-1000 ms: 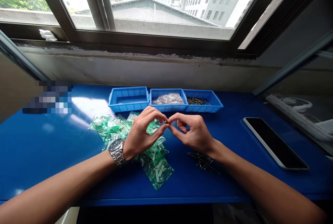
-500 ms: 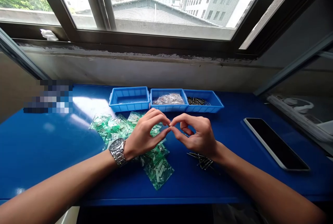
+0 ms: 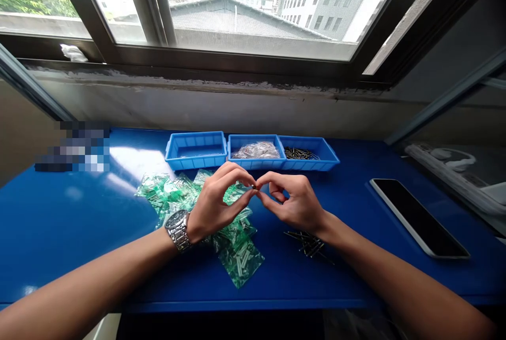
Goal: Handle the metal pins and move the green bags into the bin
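While fingertips pinch together, left hand [image 3: 215, 204] meets right hand [image 3: 294, 202] above table [image 3: 59, 224].

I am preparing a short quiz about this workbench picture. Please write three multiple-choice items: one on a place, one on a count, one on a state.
1. Where does the loose pile of thin dark metal pins lie?
A. under the right wrist
B. on the window sill
C. on the black tablet

2. How many shallow blue plastic trays stand at the back of the table?
A. one
B. three
C. five

3. How are the two hands?
A. flat on the table
B. far apart
C. fingertips pinched together

Answers: 1 A, the pins lie on the blue table by the right hand. 2 B, three in a row. 3 C, the left hand meets the right at the tips.
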Demonstrator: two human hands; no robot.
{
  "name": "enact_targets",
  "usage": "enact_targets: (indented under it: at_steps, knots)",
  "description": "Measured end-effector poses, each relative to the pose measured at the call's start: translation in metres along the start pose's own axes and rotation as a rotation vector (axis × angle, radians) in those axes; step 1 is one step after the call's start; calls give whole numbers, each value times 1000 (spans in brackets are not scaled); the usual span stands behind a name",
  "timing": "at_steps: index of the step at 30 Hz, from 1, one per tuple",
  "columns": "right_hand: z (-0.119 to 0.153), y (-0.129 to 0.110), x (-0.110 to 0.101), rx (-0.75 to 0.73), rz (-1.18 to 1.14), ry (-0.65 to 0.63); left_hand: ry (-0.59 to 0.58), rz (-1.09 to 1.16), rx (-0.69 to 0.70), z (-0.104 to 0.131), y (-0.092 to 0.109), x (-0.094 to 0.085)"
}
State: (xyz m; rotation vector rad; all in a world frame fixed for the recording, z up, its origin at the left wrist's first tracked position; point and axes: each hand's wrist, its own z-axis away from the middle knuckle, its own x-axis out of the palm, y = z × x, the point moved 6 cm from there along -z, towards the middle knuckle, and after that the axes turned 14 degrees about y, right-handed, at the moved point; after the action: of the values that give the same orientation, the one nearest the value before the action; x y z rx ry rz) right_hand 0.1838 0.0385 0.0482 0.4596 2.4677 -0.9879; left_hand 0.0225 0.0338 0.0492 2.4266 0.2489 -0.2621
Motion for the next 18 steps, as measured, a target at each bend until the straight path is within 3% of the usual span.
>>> enact_targets:
  at_steps: [10, 15, 18]
  knots:
    - [-1, -9, -12, -62, 33, 156, -34, -3, -40, -1, -3, 2]
    - [2, -17, -11, -131, 26, 135, -129, 13, -16, 3, -3, 8]
    - [0, -18, -13, -129, 35, 135, -112, 3, -15, 3, -3, 8]
